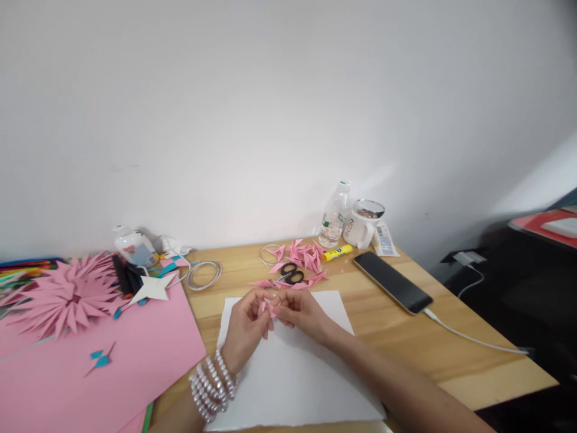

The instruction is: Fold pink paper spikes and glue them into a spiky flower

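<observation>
Between my fingertips is a small folded piece of pink paper (265, 308), gripped from both sides. My left hand (249, 319), with a pearl bracelet wound at its wrist, pinches its left side. My right hand (300, 313) pinches the right side, its fingers curled close to the left ones. Both hands are above a white sheet (311, 379) on the table. Just beyond them lie black-handled scissors (292, 273) among several folded pink paper pieces (306, 257). The fingers partly hide the held piece, so its exact shape is unclear.
A yellow glue stick (337, 252), a bottle (334, 216), a mug (363, 225) and a charging phone (392, 282) stand or lie right. Leftward are a cable coil (204, 275), a white paper star (152, 288), a spiky pink paper model (72, 294) and pink sheets (148, 355).
</observation>
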Demonstrator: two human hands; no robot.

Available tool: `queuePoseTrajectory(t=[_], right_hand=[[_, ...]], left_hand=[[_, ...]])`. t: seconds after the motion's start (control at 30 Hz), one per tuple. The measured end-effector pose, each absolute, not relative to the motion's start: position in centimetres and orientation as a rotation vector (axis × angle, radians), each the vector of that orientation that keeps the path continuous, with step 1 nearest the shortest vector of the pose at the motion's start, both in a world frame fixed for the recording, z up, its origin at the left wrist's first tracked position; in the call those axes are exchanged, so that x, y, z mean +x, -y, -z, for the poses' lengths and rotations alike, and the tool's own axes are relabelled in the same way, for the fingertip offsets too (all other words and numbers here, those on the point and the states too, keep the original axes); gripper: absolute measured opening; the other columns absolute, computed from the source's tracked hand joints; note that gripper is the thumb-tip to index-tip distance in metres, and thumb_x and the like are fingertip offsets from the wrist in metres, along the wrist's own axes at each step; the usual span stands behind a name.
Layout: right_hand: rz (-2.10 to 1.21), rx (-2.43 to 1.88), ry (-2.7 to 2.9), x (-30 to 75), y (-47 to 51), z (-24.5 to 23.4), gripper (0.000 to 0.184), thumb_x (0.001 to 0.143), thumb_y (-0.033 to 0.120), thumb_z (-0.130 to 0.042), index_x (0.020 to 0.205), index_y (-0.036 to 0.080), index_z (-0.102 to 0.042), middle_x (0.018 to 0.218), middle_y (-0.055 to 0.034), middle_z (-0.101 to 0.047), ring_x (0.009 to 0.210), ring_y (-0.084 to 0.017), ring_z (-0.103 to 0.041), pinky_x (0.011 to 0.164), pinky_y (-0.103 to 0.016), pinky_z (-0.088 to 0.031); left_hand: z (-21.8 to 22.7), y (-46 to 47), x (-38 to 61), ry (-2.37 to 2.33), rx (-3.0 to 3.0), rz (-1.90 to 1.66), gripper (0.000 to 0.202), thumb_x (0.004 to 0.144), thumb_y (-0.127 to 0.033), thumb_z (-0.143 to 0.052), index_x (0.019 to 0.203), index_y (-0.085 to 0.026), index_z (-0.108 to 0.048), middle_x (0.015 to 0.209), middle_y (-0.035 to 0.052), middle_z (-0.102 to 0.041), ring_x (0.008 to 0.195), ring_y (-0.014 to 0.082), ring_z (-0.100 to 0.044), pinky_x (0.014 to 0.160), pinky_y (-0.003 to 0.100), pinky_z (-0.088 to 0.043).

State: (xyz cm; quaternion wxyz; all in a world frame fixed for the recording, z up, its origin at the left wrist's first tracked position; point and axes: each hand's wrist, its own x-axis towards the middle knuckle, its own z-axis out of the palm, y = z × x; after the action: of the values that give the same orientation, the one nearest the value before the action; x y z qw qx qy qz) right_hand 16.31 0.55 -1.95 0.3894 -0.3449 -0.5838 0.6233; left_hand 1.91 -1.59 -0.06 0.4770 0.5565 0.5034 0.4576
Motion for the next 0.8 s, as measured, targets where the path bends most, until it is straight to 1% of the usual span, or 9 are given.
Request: queuePoseTrajectory(t=[0.07,0.13,0.2,0.3,0.4,0.47,0.53,0.63,0.8], right_hand=[[-1.561,-0.873,1.437,16.2,-0.66,2.09,0.029,0.07,0.041,-0.062,0.076,0.013,-0.058,0.05,0.0045,-0.05,0.043,-0.006,-0.041,0.043,-0.019,-0.033],[-1.538,-0.887,1.367,16.1,-0.85,2.24,0.03,0.069,0.043,-0.062,0.076,0.014,-0.057,0.053,0.0037,-0.051,0.045,-0.007,-0.044,0.045,-0.021,-0.037],[-1.512,-0.903,1.331,16.03,-1.01,2.34,0.032,0.068,0.046,-0.061,0.075,0.015,-0.056,0.057,0.0028,-0.053,0.046,-0.007,-0.047,0.047,-0.022,-0.041],[-1.46,-0.904,1.396,15.94,-0.96,2.35,0.03,0.068,0.044,-0.062,0.075,0.015,-0.057,0.068,-0.0004,-0.057,0.054,-0.009,-0.051,0.051,-0.023,-0.044],[-1.34,-0.984,1.469,15.86,-0.73,2.36,0.026,0.067,0.04,-0.064,0.073,0.016,-0.057,0.072,-0.0022,-0.058,0.064,-0.012,-0.053,0.055,-0.023,-0.044],[-1.292,-1.023,1.472,15.82,-0.7,2.44,0.026,0.067,0.041,-0.063,0.069,0.016,-0.056,0.067,-0.0007,-0.055,0.062,-0.012,-0.051,0.054,-0.023,-0.043],[-1.307,-1.0,1.461,15.8,-0.8,2.55,0.029,0.069,0.044,-0.059,0.064,0.016,-0.052,0.061,0.0014,-0.05,0.056,-0.011,-0.048,0.053,-0.023,-0.043],[-1.342,-0.957,1.456,15.78,-0.98,2.63,0.033,0.072,0.047,-0.055,0.06,0.017,-0.048,0.057,0.0031,-0.044,0.05,-0.009,-0.044,0.05,-0.023,-0.043],[-1.3,-0.973,1.532,15.78,-0.92,2.57,0.027,0.072,0.041,-0.057,0.063,0.016,-0.051,0.06,0.0018,-0.048,0.052,-0.009,-0.043,0.048,-0.021,-0.038]], left_hand=[[-0.37,1.47,1.79,-1.162,1.341,-1.113,0.018,0.072,-0.027,-0.056,0.085,-0.015,-0.052,0.048,-0.0039,-0.056,0.037,0.0085,-0.05,0.036,0.018,-0.039],[-0.73,1.28,1.64,-1.08,1.289,-1.1,0.029,0.071,-0.03,-0.06,0.093,-0.014,-0.05,0.06,0.0007,-0.062,0.05,0.014,-0.06,0.044,0.024,-0.048],[-0.86,1.13,1.52,-1.055,1.223,-1.096,0.035,0.069,-0.031,-0.063,0.095,-0.013,-0.049,0.068,0.0043,-0.066,0.06,0.0184,-0.064,0.052,0.03,-0.052],[-0.65,1.07,1.48,-1.096,1.181,-1.103,0.03,0.069,-0.033,-0.063,0.088,-0.013,-0.05,0.067,0.0047,-0.066,0.058,0.0194,-0.065,0.058,0.034,-0.054],[-0.44,1.21,1.59,-1.112,1.19,-1.067,0.03,0.068,-0.033,-0.064,0.085,-0.014,-0.049,0.065,0.0039,-0.066,0.058,0.0206,-0.066,0.056,0.034,-0.054],[-0.48,1.32,1.65,-1.112,1.186,-1.049,0.03,0.067,-0.033,-0.064,0.085,-0.015,-0.049,0.068,0.0047,-0.066,0.058,0.0216,-0.066,0.054,0.034,-0.055],[-0.63,1.41,1.66,-1.102,1.168,-1.044,0.029,0.067,-0.032,-0.065,0.084,-0.014,-0.049,0.07,0.0053,-0.066,0.059,0.0218,-0.066,0.055,0.035,-0.055],[-0.81,1.47,1.63,-1.082,1.123,-1.043,0.028,0.066,-0.03,-0.066,0.084,-0.014,-0.05,0.068,0.0038,-0.065,0.059,0.0219,-0.066,0.056,0.035,-0.055],[-0.56,1.51,1.78,-1.063,1.12,-1.04,0.027,0.066,-0.03,-0.066,0.08,-0.015,-0.05,0.063,0.0025,-0.064,0.057,0.0205,-0.066,0.056,0.034,-0.055]])
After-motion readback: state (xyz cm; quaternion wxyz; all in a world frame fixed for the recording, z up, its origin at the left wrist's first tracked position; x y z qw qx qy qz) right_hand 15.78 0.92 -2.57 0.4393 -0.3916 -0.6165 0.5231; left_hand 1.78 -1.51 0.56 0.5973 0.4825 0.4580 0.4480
